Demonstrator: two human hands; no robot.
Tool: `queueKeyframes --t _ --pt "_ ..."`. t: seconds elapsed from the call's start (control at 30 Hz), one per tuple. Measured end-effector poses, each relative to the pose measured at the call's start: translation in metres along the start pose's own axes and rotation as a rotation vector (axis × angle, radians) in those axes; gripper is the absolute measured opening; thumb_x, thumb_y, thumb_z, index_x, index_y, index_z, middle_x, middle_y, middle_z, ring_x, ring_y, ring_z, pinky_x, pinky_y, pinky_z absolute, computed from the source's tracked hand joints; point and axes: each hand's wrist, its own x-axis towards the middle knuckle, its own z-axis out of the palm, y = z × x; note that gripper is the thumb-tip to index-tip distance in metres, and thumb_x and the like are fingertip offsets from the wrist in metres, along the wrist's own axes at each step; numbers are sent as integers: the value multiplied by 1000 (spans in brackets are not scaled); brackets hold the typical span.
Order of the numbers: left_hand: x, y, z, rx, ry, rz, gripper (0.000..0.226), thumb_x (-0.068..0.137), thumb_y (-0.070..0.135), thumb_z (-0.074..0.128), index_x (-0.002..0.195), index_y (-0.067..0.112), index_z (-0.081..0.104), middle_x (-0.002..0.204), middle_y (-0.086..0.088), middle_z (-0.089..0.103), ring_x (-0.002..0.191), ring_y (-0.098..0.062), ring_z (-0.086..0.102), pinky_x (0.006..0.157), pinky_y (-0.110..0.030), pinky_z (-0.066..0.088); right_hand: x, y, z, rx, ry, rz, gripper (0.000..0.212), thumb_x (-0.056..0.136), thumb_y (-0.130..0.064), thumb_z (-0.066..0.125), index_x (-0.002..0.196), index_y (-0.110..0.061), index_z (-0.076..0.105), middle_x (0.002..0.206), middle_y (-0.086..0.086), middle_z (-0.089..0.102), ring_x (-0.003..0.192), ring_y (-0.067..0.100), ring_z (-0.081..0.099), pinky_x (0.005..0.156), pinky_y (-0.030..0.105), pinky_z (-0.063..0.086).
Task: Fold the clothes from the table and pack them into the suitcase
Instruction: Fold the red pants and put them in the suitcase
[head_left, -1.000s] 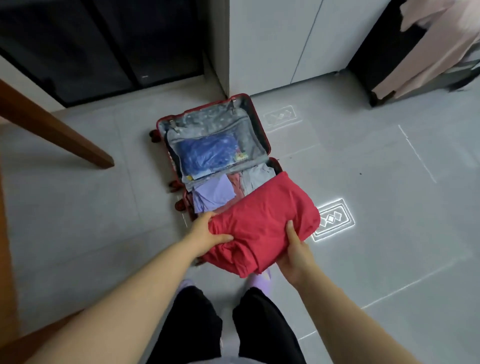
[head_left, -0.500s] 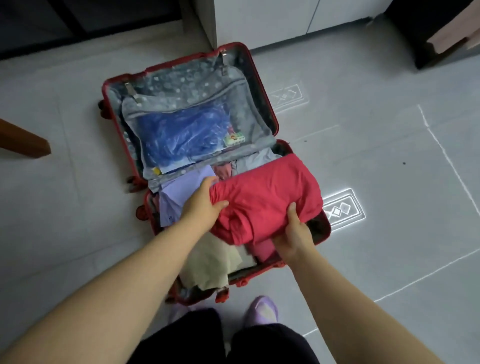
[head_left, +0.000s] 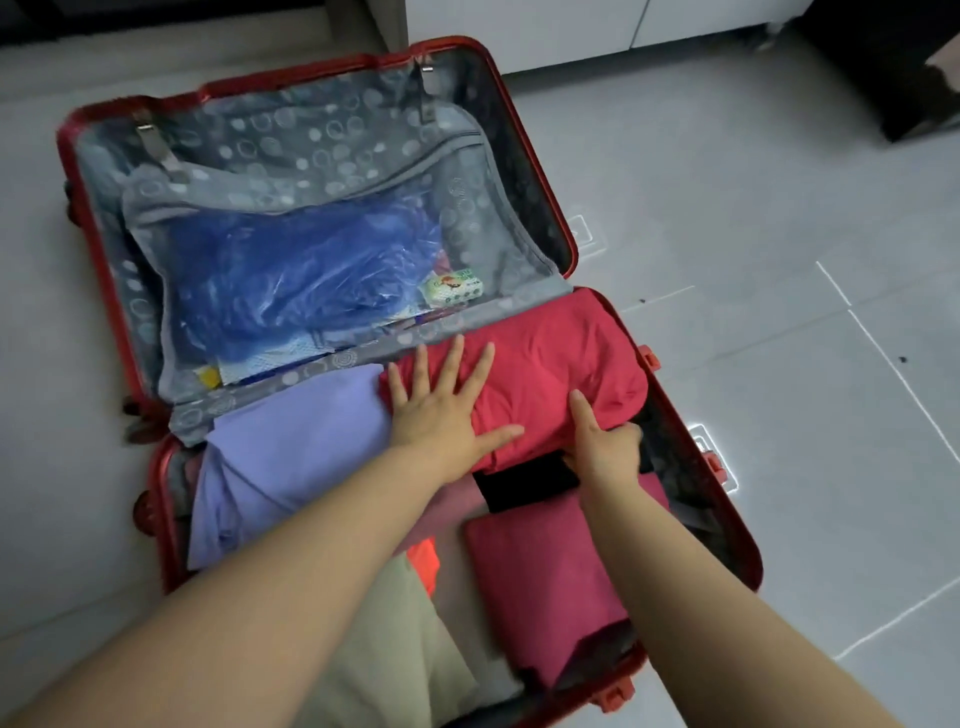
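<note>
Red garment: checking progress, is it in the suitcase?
In. Red garment lies inside the suitcase, left hand flat on it, right hand gripping its edge.

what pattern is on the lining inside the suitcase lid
The grey fabric lining is printed with pale circles and rings, seen best in the head view.

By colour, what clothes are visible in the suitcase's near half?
Red: 1
Lilac: 1
Maroon: 1
Beige: 1
Black: 1
Orange: 1
Total: 6

Matt red cloth garment (head_left: 545, 374); glossy hard-shell suitcase (head_left: 566, 228); crinkly blue plastic bag (head_left: 301, 280).
</note>
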Motion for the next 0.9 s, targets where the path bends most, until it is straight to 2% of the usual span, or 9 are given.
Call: queueKeyframes --t 0.03,0.1,0.17,0.2,0.27,0.37,0.47,0.6,0.9 --pt "1 -1 4 18 -6 -11 100 73 83 34 138 40 -28 155 2 -23 142 -38 -16 110 -61 -8 -1 -5 -9 -112 101 -117 71 73 -43 77 119 -1 42 122 19 53 109 33 56 95 44 47" --pt "2 -1 9 47 0 -17 111 67 83 44 132 39 -34 155 -1 -25 141 -43 -14 108 -63 -7 -5 -23 -22 -418 221 -490 86 72 -41 78 133 0 34 135 21 39 127 36 39 108 45 31" --pt "3 1 13 88 13 -12 118 65 81 51 128 37 -38 154 -5 -27 140 -46 -13 107 -64 -8 -3 -43 -17 -809 123 -862 95 75 -51 71 147 -9 24 150 19 23 139 36 20 114 47 13" --pt "4 2 17 114 13 -13 120 65 80 52 126 36 -41 153 -6 -29 140 -47 -13 107 -64 -7 6 -49 -11 -979 1 -945 96 77 -59 64 151 -19 16 156 16 12 143 35 9 115 48 5" --pt "5 1 28 145 7 -16 122 65 80 51 122 33 -46 148 -6 -36 139 -48 -14 108 -65 -6 27 -49 1 -1220 -223 -900 95 77 -72 52 149 -38 0 159 6 -9 145 34 -6 115 51 -3" --pt "13 -1 43 156 -38 -7 121 67 79 49 117 31 -50 135 -6 -47 138 -48 -18 107 -67 -4 58 -27 4 -1313 -345 -737 99 70 -81 46 144 -49 -13 158 1 -17 144 38 -4 115 54 1" --pt "23 -3 48 139 -101 3 119 69 78 50 117 32 -49 138 -6 -47 137 -48 -22 106 -66 -6 72 -11 7 -1283 -351 -729 107 60 -91 40 141 -50 -17 158 1 -17 144 38 -2 114 53 1" --pt "33 -6 47 114 -165 -11 119 68 77 52 122 33 -45 147 -7 -40 138 -45 -22 107 -64 -6 81 -10 17 -1276 -320 -744 98 70 -80 45 144 -49 -12 159 1 -14 144 38 0 115 53 1" --pt "30 2 41 213 -141 -79 119 69 78 52 125 31 -43 150 -5 -35 140 -44 -15 108 -62 -10 68 -20 23 -1461 -248 -691 92 73 -84 32 144 -48 -16 158 5 -15 144 40 -2 114 54 -5"
